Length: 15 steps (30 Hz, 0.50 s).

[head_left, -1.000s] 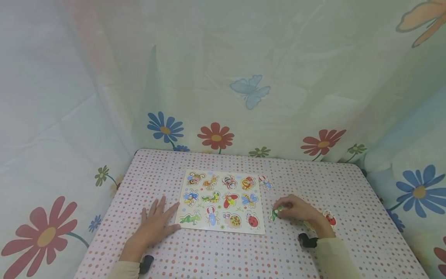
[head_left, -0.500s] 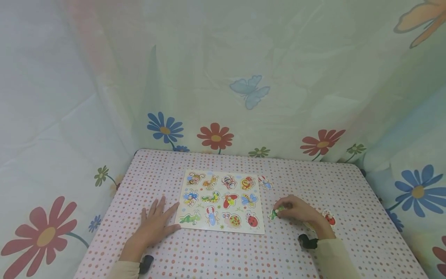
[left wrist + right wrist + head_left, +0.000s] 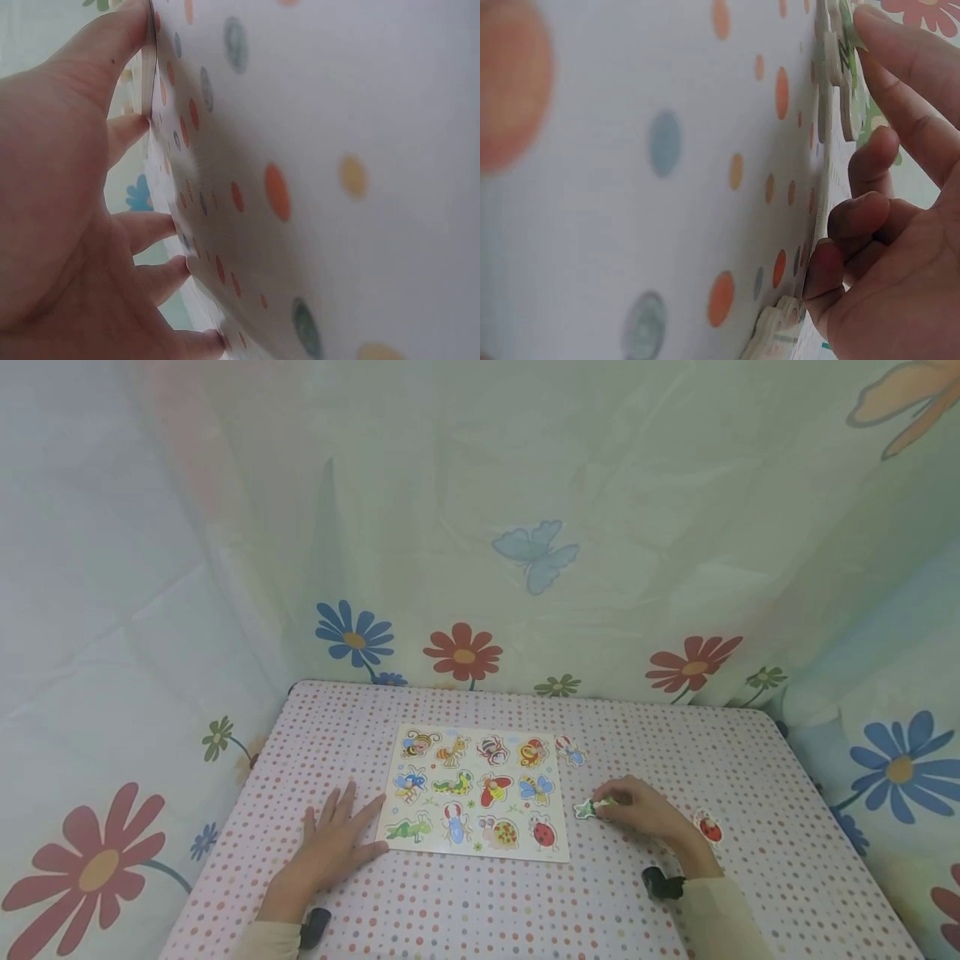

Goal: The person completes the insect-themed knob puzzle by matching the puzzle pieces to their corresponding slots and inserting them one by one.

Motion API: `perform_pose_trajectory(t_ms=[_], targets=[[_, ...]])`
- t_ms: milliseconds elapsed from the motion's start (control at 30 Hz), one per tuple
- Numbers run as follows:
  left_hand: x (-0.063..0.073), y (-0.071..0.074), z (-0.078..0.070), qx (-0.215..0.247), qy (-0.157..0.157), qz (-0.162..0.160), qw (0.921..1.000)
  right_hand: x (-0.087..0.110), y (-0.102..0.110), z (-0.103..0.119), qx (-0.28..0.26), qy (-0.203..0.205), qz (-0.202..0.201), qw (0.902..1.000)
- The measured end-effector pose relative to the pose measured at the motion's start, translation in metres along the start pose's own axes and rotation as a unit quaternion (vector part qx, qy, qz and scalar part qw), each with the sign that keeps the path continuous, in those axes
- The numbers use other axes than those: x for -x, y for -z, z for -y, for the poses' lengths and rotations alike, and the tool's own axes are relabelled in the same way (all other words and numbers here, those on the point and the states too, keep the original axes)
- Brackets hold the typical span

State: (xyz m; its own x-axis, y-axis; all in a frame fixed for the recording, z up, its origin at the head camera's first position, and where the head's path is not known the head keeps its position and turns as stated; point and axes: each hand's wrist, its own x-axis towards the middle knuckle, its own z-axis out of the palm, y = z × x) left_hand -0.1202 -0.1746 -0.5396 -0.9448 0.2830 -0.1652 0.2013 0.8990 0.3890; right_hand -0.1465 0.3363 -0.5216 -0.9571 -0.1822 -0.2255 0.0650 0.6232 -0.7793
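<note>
A flat puzzle board (image 3: 480, 855) printed with cartoon insects lies in the middle of the dotted table. My left hand (image 3: 333, 843) rests spread at its left side, thumb and index fingertips at the board's edge; the left wrist view shows these straight fingers (image 3: 154, 229) on the cloth. Right of the board, my right hand (image 3: 637, 810) pinches a green insect-shaped puzzle piece (image 3: 584, 809) between thumb and fingertips. In the right wrist view that piece (image 3: 851, 97) is close over the cloth, partly cut off at the top, with the other fingers curled below it.
A blue beetle piece (image 3: 572, 752) with red horns lies against the board's upper right edge. Beside my right forearm is a ladybug piece (image 3: 708, 827). Another piece (image 3: 772, 330) shows low in the right wrist view. Printed curtains (image 3: 480, 527) surround the dotted table (image 3: 465, 910).
The green piece has turned in my right fingers, its visible end swinging from pointing down to pointing left toward the board. My right hand shifted slightly; my left hand stays put.
</note>
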Motion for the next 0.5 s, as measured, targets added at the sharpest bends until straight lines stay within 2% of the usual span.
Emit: perform_pose_trajectory(t_ms=[333,500], targets=[[-0.001,0.000,0.000,-0.008,-0.001,-0.002,1.0000,0.002,-0.007,0.005,0.042,-0.006,-0.051,0.9978],[0.000,0.001,0.000,-0.004,-0.003,-0.003,1.0000,0.002,-0.013,0.013,0.053,0.033,-0.073,0.9953]])
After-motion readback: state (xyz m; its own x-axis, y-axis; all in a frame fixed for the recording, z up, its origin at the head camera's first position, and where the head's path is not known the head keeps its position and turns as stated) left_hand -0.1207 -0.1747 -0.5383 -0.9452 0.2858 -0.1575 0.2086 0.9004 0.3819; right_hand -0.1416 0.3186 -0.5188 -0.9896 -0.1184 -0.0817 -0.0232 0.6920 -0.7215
